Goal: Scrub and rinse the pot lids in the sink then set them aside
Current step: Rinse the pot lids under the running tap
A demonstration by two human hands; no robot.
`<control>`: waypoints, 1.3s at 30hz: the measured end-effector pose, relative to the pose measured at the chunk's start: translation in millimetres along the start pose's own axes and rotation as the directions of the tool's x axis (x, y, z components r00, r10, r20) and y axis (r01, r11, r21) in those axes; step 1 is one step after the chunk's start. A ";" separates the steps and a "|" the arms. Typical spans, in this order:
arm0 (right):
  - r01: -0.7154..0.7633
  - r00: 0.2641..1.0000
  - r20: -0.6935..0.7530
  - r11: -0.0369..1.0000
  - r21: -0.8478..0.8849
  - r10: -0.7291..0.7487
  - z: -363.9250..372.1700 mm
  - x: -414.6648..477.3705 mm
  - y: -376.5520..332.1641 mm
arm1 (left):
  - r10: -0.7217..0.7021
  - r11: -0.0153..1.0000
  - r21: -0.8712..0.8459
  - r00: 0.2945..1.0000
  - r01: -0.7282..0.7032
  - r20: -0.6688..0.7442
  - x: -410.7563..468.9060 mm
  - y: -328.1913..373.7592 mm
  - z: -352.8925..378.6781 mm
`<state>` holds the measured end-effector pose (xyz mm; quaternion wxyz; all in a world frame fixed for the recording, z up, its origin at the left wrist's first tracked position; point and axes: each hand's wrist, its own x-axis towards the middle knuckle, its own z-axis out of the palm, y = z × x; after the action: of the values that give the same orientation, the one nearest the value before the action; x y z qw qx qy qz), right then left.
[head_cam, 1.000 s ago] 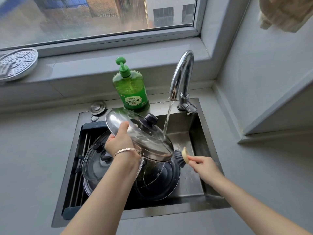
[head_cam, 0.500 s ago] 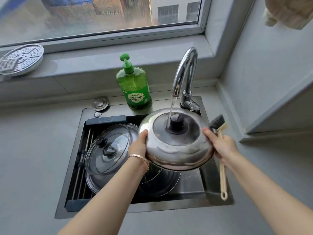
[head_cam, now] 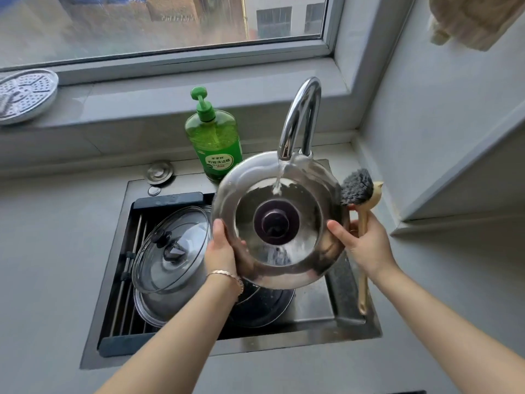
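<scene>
Since tap point(head_cam: 294, 115) water must sheet off its domed top, the steel pot lid point(head_cam: 279, 260) is tilted over the sink point(head_cam: 284, 341), left hand point(head_cam: 223, 251) grip clamped on its rim, right hand point(head_cam: 368, 245) thumb bracing the opposite rim, fingers wrapped round the parked dish brush point(head_cam: 358, 189).

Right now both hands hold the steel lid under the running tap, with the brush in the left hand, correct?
No: the head view shows the brush in the right hand; the left hand holds only the steel lid under the running tap.
</scene>
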<state>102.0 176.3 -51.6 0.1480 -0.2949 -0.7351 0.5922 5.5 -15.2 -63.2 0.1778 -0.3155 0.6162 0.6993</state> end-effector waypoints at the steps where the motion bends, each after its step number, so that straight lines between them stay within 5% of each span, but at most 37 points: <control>1: -0.043 0.999 0.016 0.999 0.033 0.042 4.4 0.4 7.0 | 0.066 0.997 0.049 0.998 -0.065 -0.008 -2.7 8.4 -4.8; 5: -0.312 0.946 0.110 0.947 0.076 0.303 32.8 -4.3 31.6 | 0.146 0.972 0.185 0.989 -0.144 0.001 -9.3 32.5 -27.8; 10: -0.603 0.780 0.288 0.790 0.111 0.555 73.8 -15.4 40.8 | 0.212 0.914 0.361 0.977 -0.184 -0.039 -23.6 65.4 -41.5; 16: -0.574 0.752 0.343 0.815 -0.078 0.563 86.5 -21.9 38.3 | 0.335 0.916 0.281 0.932 -0.287 -0.139 -27.8 101.7 -67.8; 20: -0.544 0.787 0.282 0.833 -0.106 0.550 78.9 -19.4 41.7 | 0.152 0.986 -0.014 0.931 -0.167 -0.333 6.5 102.3 -104.5; 25: -0.510 0.800 0.258 0.841 -0.182 0.541 71.8 -16.0 48.7 | -0.044 0.936 -0.353 0.990 -0.007 -0.137 41.0 64.9 -134.6; 30: -0.493 0.794 0.262 0.834 -0.249 0.548 71.7 -14.2 49.4 | -0.138 0.866 -0.498 0.981 0.053 -0.136 53.5 26.9 -143.0; 39: -0.473 0.795 0.266 0.832 -0.289 0.545 76.7 -13.3 45.0 | -0.231 0.859 -0.502 0.953 0.105 -0.196 79.0 20.8 -134.4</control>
<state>80.6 113.7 -112.5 -0.1773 -0.3903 -0.6997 0.5715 -36.2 -160.9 -105.4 0.0747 -0.4883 0.4081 0.7677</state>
